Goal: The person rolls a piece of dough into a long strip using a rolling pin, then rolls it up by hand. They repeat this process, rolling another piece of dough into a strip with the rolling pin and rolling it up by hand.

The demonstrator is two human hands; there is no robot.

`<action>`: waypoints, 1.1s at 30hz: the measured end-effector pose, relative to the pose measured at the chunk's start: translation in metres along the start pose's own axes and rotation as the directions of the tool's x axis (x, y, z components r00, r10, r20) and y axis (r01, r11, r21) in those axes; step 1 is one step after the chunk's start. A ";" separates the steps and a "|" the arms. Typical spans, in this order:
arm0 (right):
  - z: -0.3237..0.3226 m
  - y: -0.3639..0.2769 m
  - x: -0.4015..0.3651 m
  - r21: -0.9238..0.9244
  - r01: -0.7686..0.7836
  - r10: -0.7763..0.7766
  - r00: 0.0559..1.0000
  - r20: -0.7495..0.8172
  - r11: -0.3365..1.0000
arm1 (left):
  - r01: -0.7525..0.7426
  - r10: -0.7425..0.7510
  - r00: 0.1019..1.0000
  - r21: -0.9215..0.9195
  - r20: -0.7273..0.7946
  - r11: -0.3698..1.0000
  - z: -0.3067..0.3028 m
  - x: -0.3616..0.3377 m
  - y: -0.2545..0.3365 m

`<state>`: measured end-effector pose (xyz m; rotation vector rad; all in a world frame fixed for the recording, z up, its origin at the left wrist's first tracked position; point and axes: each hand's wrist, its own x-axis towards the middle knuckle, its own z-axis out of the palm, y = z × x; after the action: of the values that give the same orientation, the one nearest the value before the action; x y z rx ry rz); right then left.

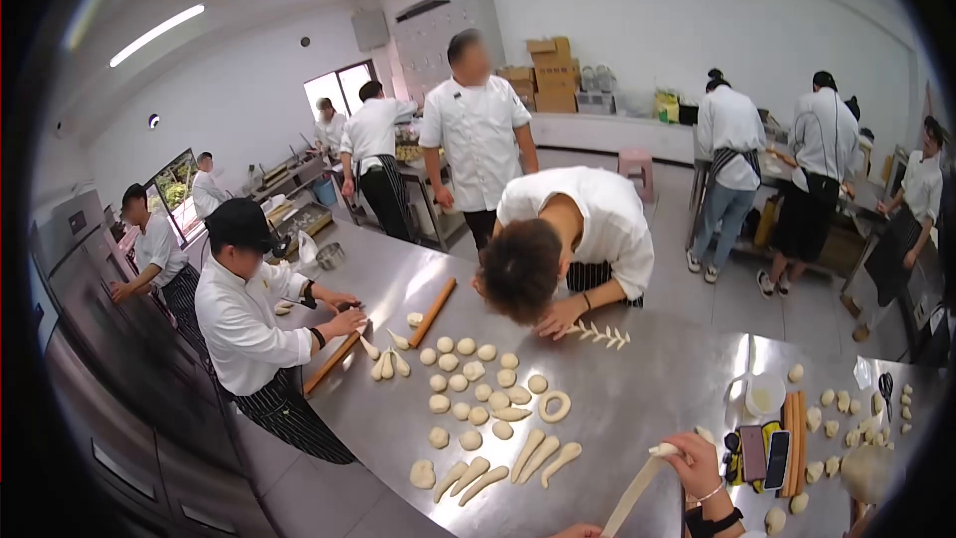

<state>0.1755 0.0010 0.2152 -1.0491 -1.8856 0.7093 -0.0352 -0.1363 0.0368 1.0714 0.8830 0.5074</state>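
Observation:
My right hand (694, 460) pinches the upper end of a long, flat strip of dough (634, 488) over the steel table's front edge. That end looks slightly rolled up. My left hand (580, 531), mostly cut off by the bottom of the view, is closed at the strip's lower end. To the left, on the table (617, 394), lie several dough balls (468, 369) and tapered dough pieces (538, 458), plus a dough ring (555, 404). Just right of my right hand are two phones (777, 458) and several wooden rolling pins (794, 438).
Across the table a bent-over person (583, 229) leans near a braided, leaf-like dough piece (599, 335). At left, a person in a black cap (249, 309) works with a rolling pin (332, 363). Another rolling pin (432, 312), a white bowl (765, 395) and scissors (885, 389) also lie there.

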 end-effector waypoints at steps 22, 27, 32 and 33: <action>0.113 0.200 -0.028 -0.368 0.024 0.077 0.963 0.257 0.930 | 0.342 -0.360 0.931 -0.501 0.065 0.795 0.035 -0.032 -0.001; 0.116 0.192 -0.036 -0.469 0.080 0.031 0.974 0.225 0.879 | 0.363 -0.363 0.925 -0.547 0.112 0.755 0.043 -0.022 -0.006; 0.109 0.180 -0.033 -0.465 0.127 -0.006 0.967 0.254 0.876 | 0.352 -0.348 0.932 -0.497 0.103 0.793 0.043 -0.019 -0.008; 0.109 0.178 -0.031 -0.459 0.118 -0.003 0.970 0.245 0.880 | 0.350 -0.347 0.932 -0.497 0.102 0.794 0.044 -0.020 -0.007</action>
<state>0.1589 0.0531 0.0111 -1.2365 -2.3653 0.3497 -0.0105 -0.1774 0.0461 0.4072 0.8527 0.3921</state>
